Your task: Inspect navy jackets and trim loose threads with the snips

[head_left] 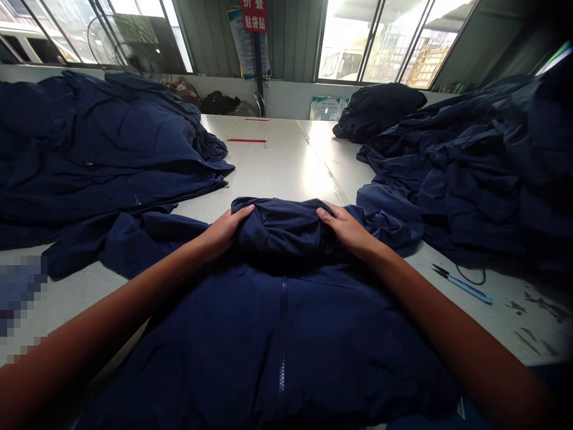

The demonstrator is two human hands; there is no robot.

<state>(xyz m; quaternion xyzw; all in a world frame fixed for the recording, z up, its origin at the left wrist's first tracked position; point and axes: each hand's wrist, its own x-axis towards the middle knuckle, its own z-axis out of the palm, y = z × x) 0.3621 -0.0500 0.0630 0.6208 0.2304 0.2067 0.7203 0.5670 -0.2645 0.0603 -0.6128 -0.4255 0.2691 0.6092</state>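
Observation:
A navy blue zip jacket (233, 334) lies front up on the white table, its zipper running down the middle toward me. At its far end my left hand (230, 227) grips the left side of the jacket's hood or collar, thumb on top. My right hand (342, 224) grips the opposite side in the same way. Between the hands the gathered cloth is raised and bunched, and the fingers underneath are hidden. One sleeve stretches out to the left; on the right, the other sleeve's cloth lies crumpled against a pile.
Navy garments are heaped at left (111, 137) and right (470, 167), with a dark bundle (380, 110) behind the right heap. Light blue thread snips (465, 285) lie on the white table (286, 161) at right. A fan (129, 54) and a post with a red sign (254, 15) stand beyond.

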